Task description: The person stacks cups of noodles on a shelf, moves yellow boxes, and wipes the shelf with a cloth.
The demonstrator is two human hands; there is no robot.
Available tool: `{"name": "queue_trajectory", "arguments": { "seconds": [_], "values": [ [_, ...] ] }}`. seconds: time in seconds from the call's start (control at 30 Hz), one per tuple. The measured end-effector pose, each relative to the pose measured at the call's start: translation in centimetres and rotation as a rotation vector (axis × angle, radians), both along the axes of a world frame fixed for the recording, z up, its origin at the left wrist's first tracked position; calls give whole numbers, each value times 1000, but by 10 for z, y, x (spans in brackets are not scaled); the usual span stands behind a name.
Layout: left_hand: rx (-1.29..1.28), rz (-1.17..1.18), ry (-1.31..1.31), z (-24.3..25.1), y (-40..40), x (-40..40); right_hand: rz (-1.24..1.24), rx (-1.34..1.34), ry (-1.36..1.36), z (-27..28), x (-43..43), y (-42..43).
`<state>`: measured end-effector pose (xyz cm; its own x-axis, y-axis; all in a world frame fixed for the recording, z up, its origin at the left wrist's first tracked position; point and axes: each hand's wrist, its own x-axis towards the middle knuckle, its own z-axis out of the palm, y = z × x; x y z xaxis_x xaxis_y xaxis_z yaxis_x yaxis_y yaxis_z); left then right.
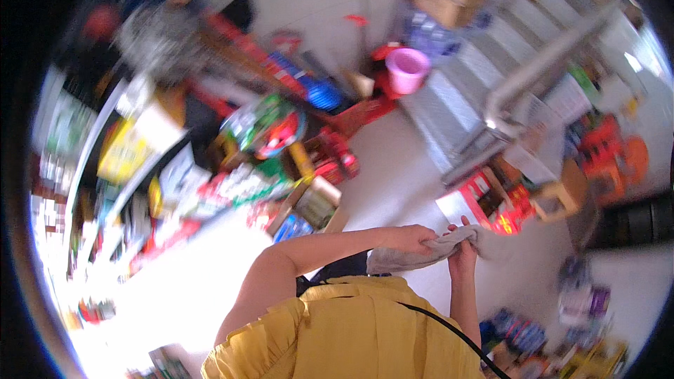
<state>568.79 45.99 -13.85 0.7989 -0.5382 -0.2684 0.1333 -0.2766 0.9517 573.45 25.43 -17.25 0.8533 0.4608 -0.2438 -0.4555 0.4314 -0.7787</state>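
Note:
A grey cloth [405, 259], bunched and twisted, is stretched between my two hands in front of my body. My left hand [413, 238] grips it near the middle, and one end hangs loose below that wrist. To the right, my right hand [463, 252] has the other part of the cloth across its palm and fingers. Motion blur hides the exact finger positions. Beyond my right hand stands an open red and white carton [463, 205] with red packets beside it.
Stairs with a metal handrail [505, 95] rise at the upper right. A pink bucket [408, 69] stands near their foot. Shelves of packaged goods [126, 147] line the left. An open cardboard box [316, 202] sits on the floor ahead. Bundled goods [518, 329] lie at the lower right.

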Motion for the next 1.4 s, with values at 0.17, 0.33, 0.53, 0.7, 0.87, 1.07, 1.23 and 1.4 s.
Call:
{"name": "queue_trajectory", "arguments": {
  "seconds": [0.17, 0.33, 0.53, 0.7, 0.87, 1.07, 1.23, 1.4],
  "values": [
    [-484, 623, 357, 14, 31, -121, 678, -378, -555, 1, -40, 68],
    [-826, 1046, 179, 35, 46, -248, 1216, -246, -846, 29, -103, 156],
    [-633, 1741, 16, 49, 64, -382, 1352, -214, -445, 60, -200, 223],
    [-378, 1830, -18, 51, 86, -551, 1229, -159, -151, 70, -302, 271],
    [-78, 1357, 77, 122, 39, -675, 1103, -155, -160, 91, -378, 311],
    [-193, 1446, 157, 110, 5, -747, 1258, -251, -287, 93, -444, 350],
    [6, 1480, 123, 109, 39, -772, 1325, -310, -277, 102, -470, 390],
    [-189, 2065, -5, 127, 81, -822, 1388, -309, -251, 103, -486, 443]
  ]
}}
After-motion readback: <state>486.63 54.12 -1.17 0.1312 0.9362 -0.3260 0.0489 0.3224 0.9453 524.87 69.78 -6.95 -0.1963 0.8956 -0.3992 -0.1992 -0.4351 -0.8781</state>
